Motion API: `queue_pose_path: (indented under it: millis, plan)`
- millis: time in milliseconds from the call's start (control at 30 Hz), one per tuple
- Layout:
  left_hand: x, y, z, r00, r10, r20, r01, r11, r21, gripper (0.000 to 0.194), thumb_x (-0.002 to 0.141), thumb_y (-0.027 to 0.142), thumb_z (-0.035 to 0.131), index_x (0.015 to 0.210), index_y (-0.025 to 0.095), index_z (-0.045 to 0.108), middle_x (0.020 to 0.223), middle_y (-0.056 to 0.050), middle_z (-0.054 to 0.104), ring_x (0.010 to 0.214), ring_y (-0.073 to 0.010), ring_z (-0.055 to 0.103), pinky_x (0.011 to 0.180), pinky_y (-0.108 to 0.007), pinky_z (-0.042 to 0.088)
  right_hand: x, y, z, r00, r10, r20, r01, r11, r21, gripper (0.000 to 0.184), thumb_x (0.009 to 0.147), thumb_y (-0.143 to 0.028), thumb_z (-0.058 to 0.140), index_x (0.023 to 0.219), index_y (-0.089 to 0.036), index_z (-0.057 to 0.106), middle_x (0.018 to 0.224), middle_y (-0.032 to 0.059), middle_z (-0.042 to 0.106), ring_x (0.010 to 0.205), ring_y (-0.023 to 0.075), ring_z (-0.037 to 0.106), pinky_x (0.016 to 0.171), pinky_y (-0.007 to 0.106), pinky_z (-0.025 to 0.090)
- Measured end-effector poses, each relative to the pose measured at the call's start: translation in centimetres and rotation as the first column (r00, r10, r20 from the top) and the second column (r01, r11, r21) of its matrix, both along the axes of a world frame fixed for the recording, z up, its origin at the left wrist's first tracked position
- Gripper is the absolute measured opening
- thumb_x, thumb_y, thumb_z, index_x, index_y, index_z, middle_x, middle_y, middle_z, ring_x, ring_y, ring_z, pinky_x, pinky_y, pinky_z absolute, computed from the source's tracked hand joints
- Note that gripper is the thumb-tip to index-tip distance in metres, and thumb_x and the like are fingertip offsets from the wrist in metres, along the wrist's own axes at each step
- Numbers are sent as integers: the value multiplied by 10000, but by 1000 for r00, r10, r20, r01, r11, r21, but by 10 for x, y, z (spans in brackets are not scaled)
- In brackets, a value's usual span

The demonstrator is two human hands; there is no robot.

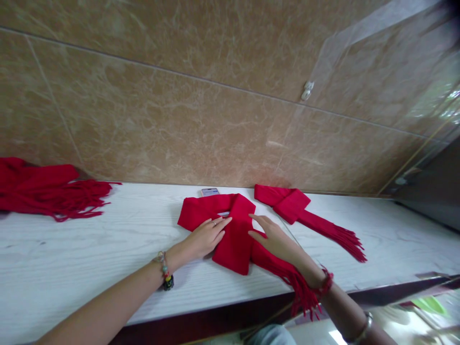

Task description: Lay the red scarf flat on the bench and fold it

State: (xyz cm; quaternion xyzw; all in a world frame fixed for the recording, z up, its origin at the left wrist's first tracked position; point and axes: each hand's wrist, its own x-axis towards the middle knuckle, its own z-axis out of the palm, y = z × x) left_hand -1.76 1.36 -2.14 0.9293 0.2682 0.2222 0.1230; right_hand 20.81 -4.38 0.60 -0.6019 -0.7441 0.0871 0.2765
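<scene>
A red fringed scarf (235,249) lies folded across itself on the white wood-grain table, its tassels hanging over the front edge by my right wrist. My left hand (206,237) rests flat on the scarf's left side with fingers stretched out, a ring on one of them. At the scarf's right edge, my right hand (275,237) has its thumb and fingers apart, the fingertips touching or just over the cloth. Neither hand grips the fabric. Through a small gap in the fold shows a bit of the surface beneath.
Another folded red scarf (293,203) lies to the right, tassels toward the front. More red fringed cloth (46,189) is at the far left. A phone (210,192) lies behind the middle scarf, near the tiled wall (161,120). The table's front edge (208,311) is close to me.
</scene>
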Motion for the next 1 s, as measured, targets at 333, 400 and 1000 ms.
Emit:
queue_pose_path:
  millis: [333,400,1000]
  plan:
    - [-21,3,11,984,-134,-119,122,988,-98,708,765,168,558,1393,281,250,1083,-43,626,893,-202,599,758,-260,438,17,129,-23,878,-433,-204,420,901,-105,431,674,-167,647,1095,-122,565,1018,129,650,917,234,619,762,314,484]
    - [-24,5,13,975,-158,-159,148,986,-73,702,771,124,545,1390,277,252,1057,-29,646,855,-180,614,738,-241,440,21,140,-28,850,-469,-241,459,883,-99,334,672,-155,637,1005,-133,613,897,95,677,813,217,641,692,293,496]
    - [-22,-5,16,966,-105,-235,135,984,115,532,905,356,413,1377,143,288,1374,-130,394,1272,-230,347,1064,-414,226,30,138,-31,906,-391,-159,403,914,47,410,778,-246,553,1167,-132,498,1133,174,547,1072,289,510,910,401,401]
